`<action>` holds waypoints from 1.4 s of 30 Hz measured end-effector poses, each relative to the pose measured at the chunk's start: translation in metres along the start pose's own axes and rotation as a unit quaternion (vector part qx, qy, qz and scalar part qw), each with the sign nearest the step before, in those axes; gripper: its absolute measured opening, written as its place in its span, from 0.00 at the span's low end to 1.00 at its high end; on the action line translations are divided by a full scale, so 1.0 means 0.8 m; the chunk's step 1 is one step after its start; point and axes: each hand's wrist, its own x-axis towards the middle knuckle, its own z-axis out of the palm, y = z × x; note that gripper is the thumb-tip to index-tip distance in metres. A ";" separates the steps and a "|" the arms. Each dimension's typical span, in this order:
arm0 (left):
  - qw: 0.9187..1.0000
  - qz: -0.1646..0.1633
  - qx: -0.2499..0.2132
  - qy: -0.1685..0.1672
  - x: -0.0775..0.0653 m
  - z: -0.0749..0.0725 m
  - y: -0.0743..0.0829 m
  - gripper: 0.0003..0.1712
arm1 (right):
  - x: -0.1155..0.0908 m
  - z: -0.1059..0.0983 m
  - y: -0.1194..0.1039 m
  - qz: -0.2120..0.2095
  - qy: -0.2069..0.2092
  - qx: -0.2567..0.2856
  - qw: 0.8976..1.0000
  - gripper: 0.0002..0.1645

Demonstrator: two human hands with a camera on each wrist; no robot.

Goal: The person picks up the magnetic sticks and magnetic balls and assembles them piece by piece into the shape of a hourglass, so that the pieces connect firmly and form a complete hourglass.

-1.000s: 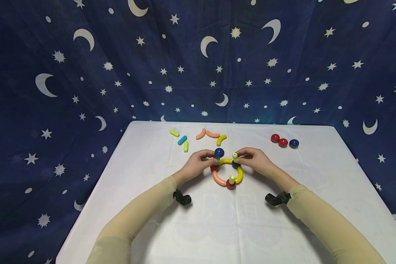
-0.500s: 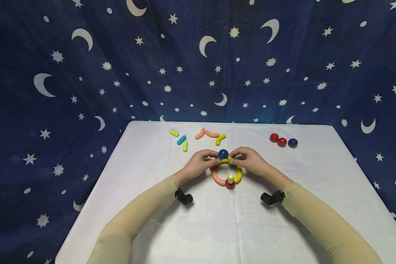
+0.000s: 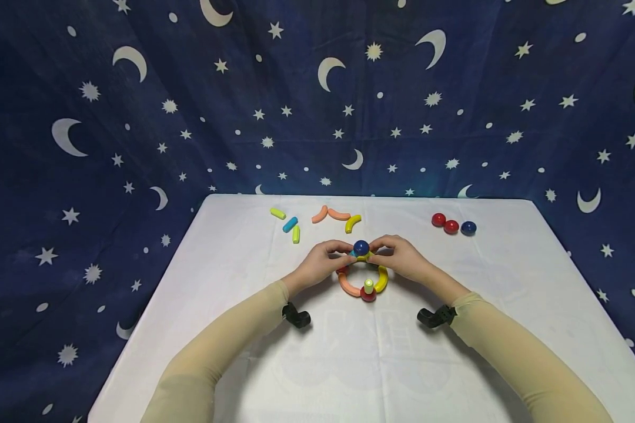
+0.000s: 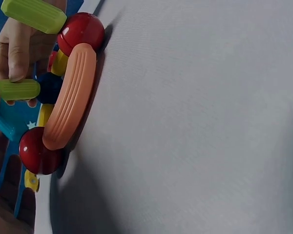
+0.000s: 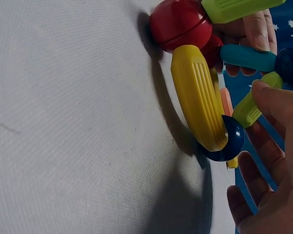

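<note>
A toy ring of balls and curved sticks lies on the table, with a peach stick (image 4: 71, 97), a yellow stick (image 5: 198, 97) and a front red ball (image 3: 368, 295) in it. From that ball a green stick (image 3: 368, 285) stands upright. My left hand (image 3: 321, 259) pinches a light-blue stick (image 5: 246, 57) that leans inward from the left red ball (image 4: 38, 152) and carries a dark blue ball (image 3: 361, 247). My right hand (image 3: 403, 259) pinches another green stick (image 5: 247, 112), tilted inward from the ring's lower blue ball (image 5: 238, 141); its upper end meets the raised blue ball.
Loose green and blue straight sticks (image 3: 290, 224) lie at the back left of the white table (image 3: 381, 364). Beside them are peach and yellow curved sticks (image 3: 353, 223). Two red balls (image 3: 438, 220) and a blue ball (image 3: 468, 228) sit at the back right. A starry curtain (image 3: 296, 117) hangs behind.
The blue ball on the light-blue stick has tilted right in my left hand. My right hand has tipped its green stick left from upright, up to that ball.
</note>
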 end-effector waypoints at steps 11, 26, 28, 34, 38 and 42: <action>0.995 0.005 0.095 -0.038 -0.009 -0.018 -0.017 0.17 | -0.018 -0.007 0.018 0.010 0.022 -0.021 0.999 0.24; 0.986 0.025 0.156 -0.046 -0.017 -0.032 -0.019 0.16 | -0.065 0.024 0.014 0.030 0.087 -0.145 0.985 0.28; 0.986 0.030 0.160 -0.043 -0.019 -0.033 -0.021 0.16 | -0.063 0.029 0.011 0.029 0.100 -0.143 0.984 0.26; 0.982 0.035 0.178 -0.047 -0.028 -0.038 -0.025 0.17 | -0.047 0.031 0.005 0.050 0.106 -0.142 0.983 0.18; 0.981 0.025 0.189 -0.042 -0.036 -0.038 -0.024 0.18 | -0.029 0.026 0.005 0.068 0.095 -0.142 0.983 0.15; 0.979 0.027 0.200 -0.028 -0.041 -0.032 -0.021 0.17 | -0.009 0.020 0.006 0.077 0.077 -0.124 0.986 0.15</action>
